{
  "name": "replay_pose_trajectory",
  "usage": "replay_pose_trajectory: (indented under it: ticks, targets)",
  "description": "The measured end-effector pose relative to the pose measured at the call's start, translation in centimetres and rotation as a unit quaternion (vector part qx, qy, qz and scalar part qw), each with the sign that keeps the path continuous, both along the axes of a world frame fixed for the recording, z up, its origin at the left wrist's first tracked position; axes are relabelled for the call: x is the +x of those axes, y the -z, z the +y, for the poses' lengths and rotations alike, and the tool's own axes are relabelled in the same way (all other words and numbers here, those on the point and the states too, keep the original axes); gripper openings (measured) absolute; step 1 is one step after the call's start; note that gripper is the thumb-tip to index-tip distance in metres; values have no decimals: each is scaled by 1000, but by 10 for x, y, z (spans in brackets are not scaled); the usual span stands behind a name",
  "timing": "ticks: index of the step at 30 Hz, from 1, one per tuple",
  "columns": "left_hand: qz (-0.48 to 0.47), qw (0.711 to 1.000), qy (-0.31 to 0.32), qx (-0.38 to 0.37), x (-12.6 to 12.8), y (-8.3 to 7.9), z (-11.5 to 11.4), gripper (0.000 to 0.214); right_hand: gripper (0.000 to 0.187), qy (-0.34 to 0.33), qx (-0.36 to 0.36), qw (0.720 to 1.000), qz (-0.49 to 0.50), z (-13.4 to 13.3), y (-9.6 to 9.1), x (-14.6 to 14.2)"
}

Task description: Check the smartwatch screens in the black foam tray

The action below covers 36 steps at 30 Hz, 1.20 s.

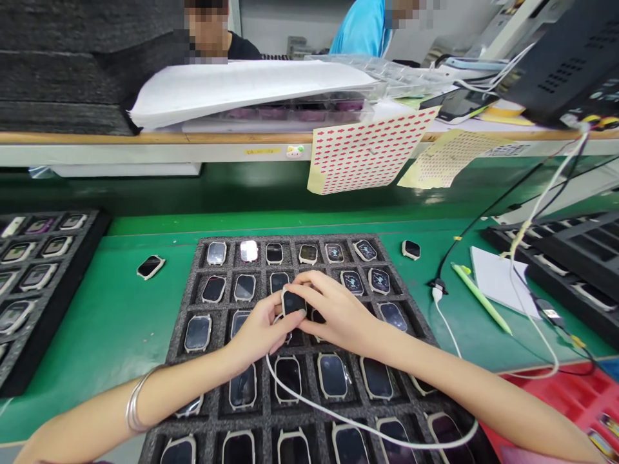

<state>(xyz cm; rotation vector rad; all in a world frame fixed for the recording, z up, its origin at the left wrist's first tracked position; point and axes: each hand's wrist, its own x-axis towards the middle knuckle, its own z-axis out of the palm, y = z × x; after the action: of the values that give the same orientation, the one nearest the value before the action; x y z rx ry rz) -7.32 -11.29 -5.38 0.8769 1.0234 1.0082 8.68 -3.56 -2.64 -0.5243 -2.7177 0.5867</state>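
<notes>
A smartwatch body (293,304) without a strap, with a dark screen and pale frame, is held between my two hands above the foam tray. My left hand (258,325) grips its left side, fingers closed. From beneath that hand comes a white cable (333,417); its end is hidden behind my fingers and the watch. My right hand (333,308) pinches the watch from the right, thumb at the lower edge of the screen. Under both hands lies the dark grey foam tray (220,348), its compartments holding many watch bodies, a few with lit faces, such as the watch (352,282) at right.
Loose watches lie left (151,267) and right (411,249) of the tray. Another watch tray (82,258) stands at left. A green pen (481,298), notepad (503,280) and cables are at right. Arrow-sticker sheets (370,154) hang from the shelf; two people sit beyond.
</notes>
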Motion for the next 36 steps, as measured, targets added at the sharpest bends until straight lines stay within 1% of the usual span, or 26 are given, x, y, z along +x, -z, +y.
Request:
replay_pose_trajectory:
  ticks: [3,7,12,18,22,25,31,36]
  targets:
    - [-10,1000,-7,-18,-1,-2,0,40,40,-4,-19,1000,22,1,7,0]
    - [-20,999,-6,-45,-1,-6,0,38,40,-12,-89,995,51,3,13,1]
    - [-17,998,-17,-63,0,-9,0,33,43,-3,-98,993,62,3,17,3]
    - [-22,999,-41,-27,0,-4,1,28,46,-11,-118,988,94,0,22,4]
    - [-22,999,-32,9,-1,3,0,23,46,-14,-130,985,109,-2,23,5]
    - [-8,999,-27,23,-1,6,-1,23,48,-20,-135,984,117,-3,23,5]
    - [9,999,-21,43,-2,6,-1,24,52,-28,-117,982,149,-3,26,5]
    - [-6,999,-11,50,-2,8,-1,23,53,-29,-99,983,153,-4,26,6]
